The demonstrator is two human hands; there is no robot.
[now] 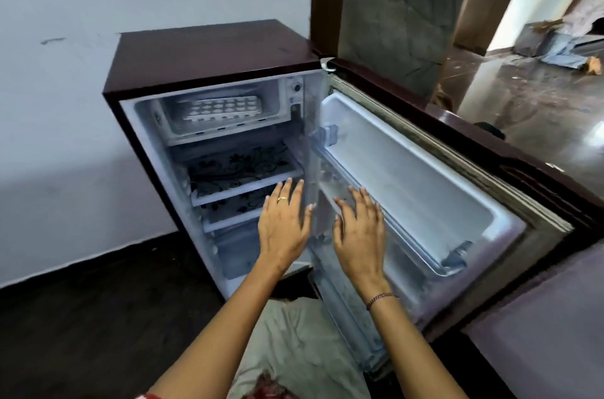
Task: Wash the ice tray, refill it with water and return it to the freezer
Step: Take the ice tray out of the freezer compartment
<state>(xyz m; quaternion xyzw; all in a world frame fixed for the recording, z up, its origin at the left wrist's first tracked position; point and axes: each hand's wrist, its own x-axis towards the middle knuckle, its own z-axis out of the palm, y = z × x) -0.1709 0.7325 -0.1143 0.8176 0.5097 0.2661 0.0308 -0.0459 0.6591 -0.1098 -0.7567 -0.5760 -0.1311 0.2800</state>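
While left hand [282, 228] and right hand [358, 235] hover unclenched, the ice tray [222, 109] lies near the freezer [183, 137] edge.

The white ice tray [223, 109] lies flat inside the open freezer box [183, 133] at the fridge's [212, 48] top, cups facing up.
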